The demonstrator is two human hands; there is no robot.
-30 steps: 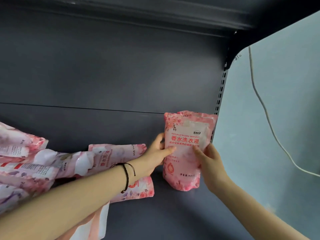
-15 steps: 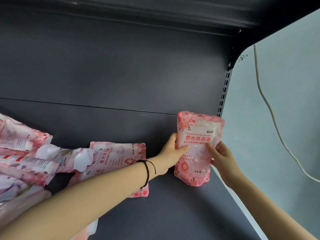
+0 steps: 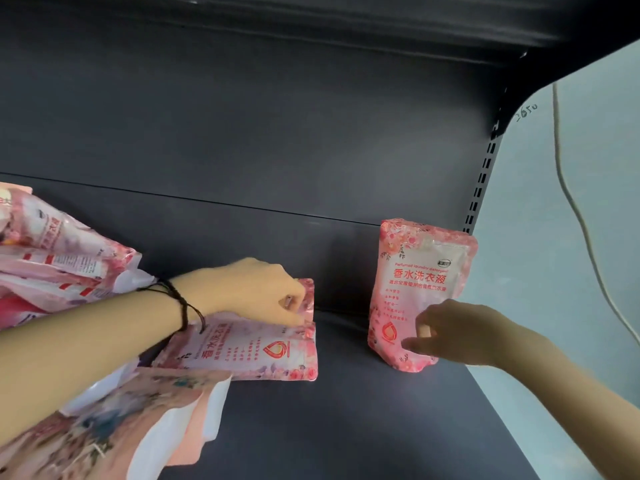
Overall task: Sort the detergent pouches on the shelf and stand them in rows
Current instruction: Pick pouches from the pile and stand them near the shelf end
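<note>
Nearest the camera, bottom left, a blurred pink pouch (image 3: 104, 427) overhangs the front of the dark shelf (image 3: 346, 420), with a pale one partly under it. Just behind, a floral detergent pouch (image 3: 249, 351) lies flat on its back, print sideways, bottom seam toward the middle of the shelf. The left hand (image 3: 256, 292), black cord bracelet (image 3: 183, 306) at the wrist, rests over the far edge of this pouch; fingers curled down and closed on the edge of a second flat pouch (image 3: 309, 296) showing just behind the first. How much of that one is gripped cannot be told, as the hand covers it. Right of centre, the right hand (image 3: 453, 332) is in front of the lower part of the standing pouch (image 3: 420, 296), fingers loosely bent and apart, thumb and forefinger not closed on anything; whether the fingertips touch the pouch face cannot be told. The standing pouch is upright near the right end of the shelf, close to the back panel (image 3: 242, 133), label facing out. Far left, a heap of pouches (image 3: 52, 258) is piled up against the back. Beyond the shelf's right edge, a slotted upright (image 3: 479, 188), then a pale wall (image 3: 571, 271) with a light cable (image 3: 568, 188) hanging down it.
</note>
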